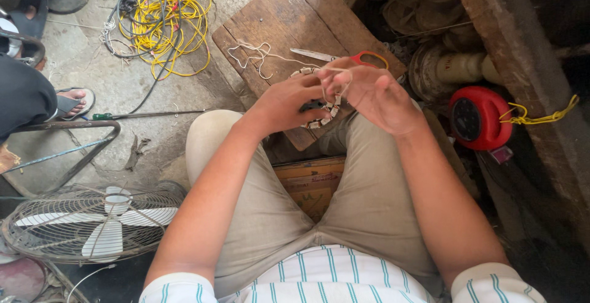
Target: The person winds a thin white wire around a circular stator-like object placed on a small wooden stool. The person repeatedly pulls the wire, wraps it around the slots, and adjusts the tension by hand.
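My left hand (pixel 289 103) grips a ring-shaped motor stator (pixel 324 114) with pale insulated windings, held over my knees at the near edge of a worn wooden board (pixel 289 20). My right hand (pixel 375 97) is raised beside it, fingers pinching a thin white string (pixel 258 54) that trails back across the board in loose loops. Scissors with red-orange handles (pixel 362 57) lie on the board just beyond my right hand.
A yellow wire bundle (pixel 163 23) lies on the concrete floor at upper left, a screwdriver (pixel 144 115) nearer. A fan with a wire guard (pixel 92 220) sits at lower left. A red cable reel (pixel 479 118) is at right. Another person's sandalled foot (pixel 74 101) shows at left.
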